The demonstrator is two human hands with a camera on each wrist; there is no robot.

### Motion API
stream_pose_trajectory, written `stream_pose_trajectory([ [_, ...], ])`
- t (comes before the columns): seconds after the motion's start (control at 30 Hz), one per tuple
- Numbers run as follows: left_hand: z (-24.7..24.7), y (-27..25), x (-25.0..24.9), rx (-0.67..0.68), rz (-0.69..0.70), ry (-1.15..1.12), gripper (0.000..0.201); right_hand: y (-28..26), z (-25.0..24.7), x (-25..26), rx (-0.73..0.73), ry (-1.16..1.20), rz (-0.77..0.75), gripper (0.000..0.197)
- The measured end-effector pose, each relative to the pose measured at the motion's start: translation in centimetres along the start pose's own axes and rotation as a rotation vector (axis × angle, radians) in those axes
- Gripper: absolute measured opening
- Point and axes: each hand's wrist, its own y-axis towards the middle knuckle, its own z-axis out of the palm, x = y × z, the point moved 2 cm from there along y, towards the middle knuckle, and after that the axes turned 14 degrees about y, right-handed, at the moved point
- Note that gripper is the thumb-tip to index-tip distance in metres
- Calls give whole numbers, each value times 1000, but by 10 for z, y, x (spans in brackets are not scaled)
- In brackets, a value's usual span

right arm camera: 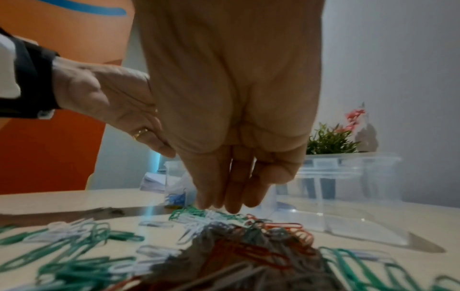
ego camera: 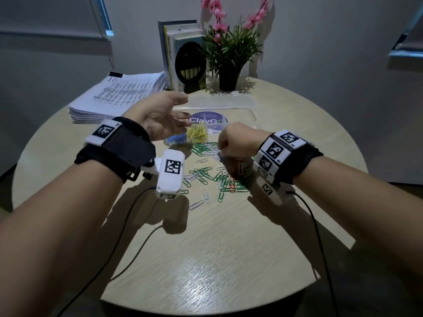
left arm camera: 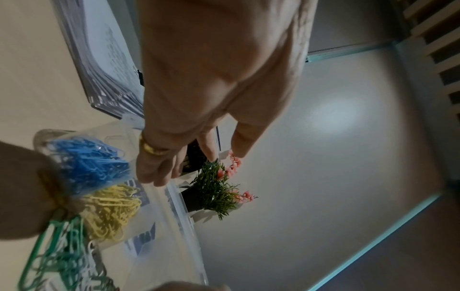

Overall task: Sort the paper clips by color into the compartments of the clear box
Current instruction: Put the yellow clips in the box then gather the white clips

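The right hand (ego camera: 238,143) hides its own fingertips in the head view, so its grip on any paper clip cannot be told. The near clips (right arm camera: 236,261) are blurred in the right wrist view. The left hand (ego camera: 160,117) covers the clear box's (ego camera: 240,110) left end.

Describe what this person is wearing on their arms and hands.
Both forearms are bare. Each wrist has a black strap carrying white camera blocks with black square-code markers, and black cables trail off them. The left hand wears a gold ring.
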Motion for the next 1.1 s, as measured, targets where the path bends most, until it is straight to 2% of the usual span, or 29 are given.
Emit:
stream_pose_trajectory([
  [0.13,-5,-11,11,16,5,-67,11,10,8,9,105,-64,5,22],
  [0.27,-10,-20,17,26,24,-193,8,18,11,16,105,-90,3,23],
  [0.47,-7,-23,41,53,14,-495,8,23,17,19,96,-76,78,26],
  [0.6,5,-21,59,55,-25,-650,17,24,18,19,77,-76,62,24],
  [0.7,16,-16,68,46,-59,-731,14,22,13,15,65,-31,79,13],
  [0.77,21,-13,72,56,-75,-736,15,20,5,14,32,56,84,8],
  [0.87,27,-10,77,66,-75,-712,18,16,-10,24,-22,295,69,16],
  [0.93,31,-10,78,76,-74,-741,22,14,-18,36,-28,404,26,10],
  [1.0,33,-10,79,119,-69,-809,30,14,-21,50,-25,394,-21,6],
  [1.1,35,-9,81,193,-62,-880,48,17,-20,64,-28,310,-74,10],
])
